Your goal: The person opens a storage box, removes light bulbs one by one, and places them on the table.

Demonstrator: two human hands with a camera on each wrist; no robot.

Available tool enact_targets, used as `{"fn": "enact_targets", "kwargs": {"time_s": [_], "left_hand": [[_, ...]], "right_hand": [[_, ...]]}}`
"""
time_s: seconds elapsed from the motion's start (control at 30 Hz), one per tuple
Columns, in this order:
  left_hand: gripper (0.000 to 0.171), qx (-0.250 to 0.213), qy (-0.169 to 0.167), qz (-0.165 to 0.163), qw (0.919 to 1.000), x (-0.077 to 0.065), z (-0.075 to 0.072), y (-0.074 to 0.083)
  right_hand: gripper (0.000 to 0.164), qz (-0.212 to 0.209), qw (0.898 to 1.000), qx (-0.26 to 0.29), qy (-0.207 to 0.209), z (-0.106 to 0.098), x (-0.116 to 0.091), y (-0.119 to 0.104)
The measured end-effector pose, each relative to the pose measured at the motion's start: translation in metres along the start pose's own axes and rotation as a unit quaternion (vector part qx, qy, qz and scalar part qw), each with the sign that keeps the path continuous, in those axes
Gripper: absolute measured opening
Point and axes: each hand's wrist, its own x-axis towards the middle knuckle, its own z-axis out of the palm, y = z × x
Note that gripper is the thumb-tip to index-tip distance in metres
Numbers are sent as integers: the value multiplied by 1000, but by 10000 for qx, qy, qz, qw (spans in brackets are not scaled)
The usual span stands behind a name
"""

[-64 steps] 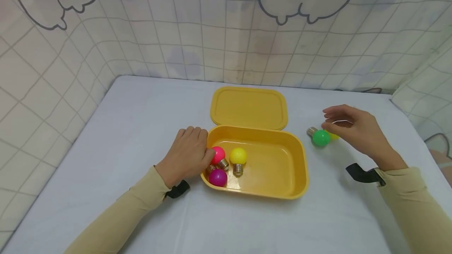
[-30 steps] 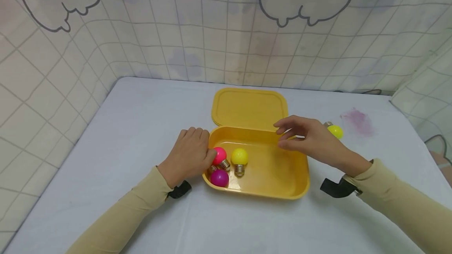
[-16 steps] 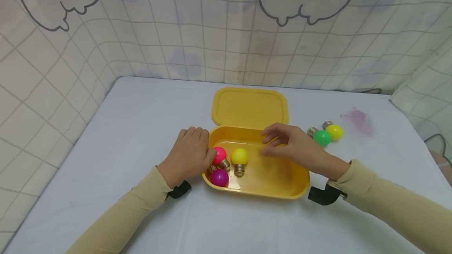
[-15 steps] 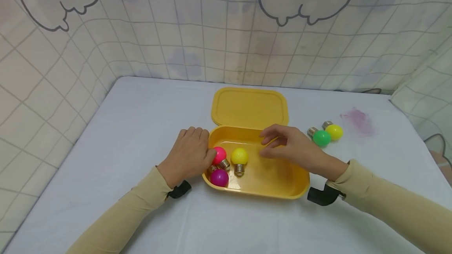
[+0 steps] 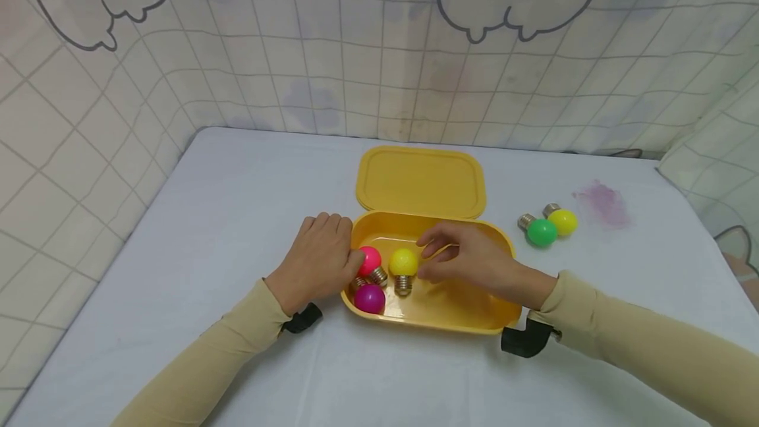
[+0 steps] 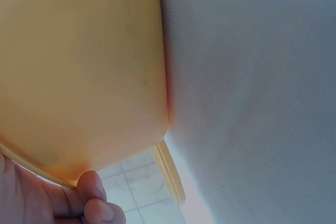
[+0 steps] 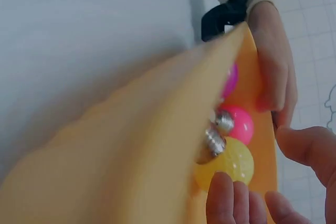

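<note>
My left hand (image 5: 317,259) grips the left rim of a yellow plastic box (image 5: 439,328); in the left wrist view its fingers (image 6: 97,211) curl at the rim. My right hand (image 5: 468,262) is over the box with fingers and thumb apart, holding nothing. Its fingertips are right beside a yellow light bulb (image 5: 404,262), which also shows close to them in the right wrist view. Left of that bulb lie a pink bulb (image 5: 370,259) and a purple bulb (image 5: 369,298). Another metal screw base shows between these two, its bulb mostly hidden.
The box's yellow lid (image 5: 421,180) lies flat behind it. On the white table, right of the box, a green bulb (image 5: 542,232) and a second yellow bulb (image 5: 563,222) lie close together, near a pink stain (image 5: 603,204). A patterned curtain (image 5: 379,51) stands behind the table.
My right hand has moved left from above the green and yellow bulbs on the table, into the box area, up to the yellow bulb. My left hand has kept its hold on the rim.
</note>
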Motion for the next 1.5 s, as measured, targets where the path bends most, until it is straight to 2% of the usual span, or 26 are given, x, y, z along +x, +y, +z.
{"fn": "enact_targets", "kwargs": {"time_s": [0.37, 0.7, 0.97, 1.17, 1.5], "left_hand": [[23, 23, 38, 27, 10000, 0, 1, 0], [22, 10, -91, -30, 10000, 2, 1, 1], [23, 22, -78, -37, 10000, 2, 1, 1], [23, 40, -156, -80, 9998, 2, 0, 1], [22, -51, -180, -125, 9997, 1, 2, 0]], "right_hand": [[56, 470, 9977, 472, -83, 21, 7, 10], [53, 198, 9993, 290, -109, 25, 11, 9], [57, 216, 9982, 423, -356, 26, 14, 11], [60, 246, 9982, 316, -456, 27, 15, 10], [56, 52, 9981, 141, -596, 29, 15, 12]]}}
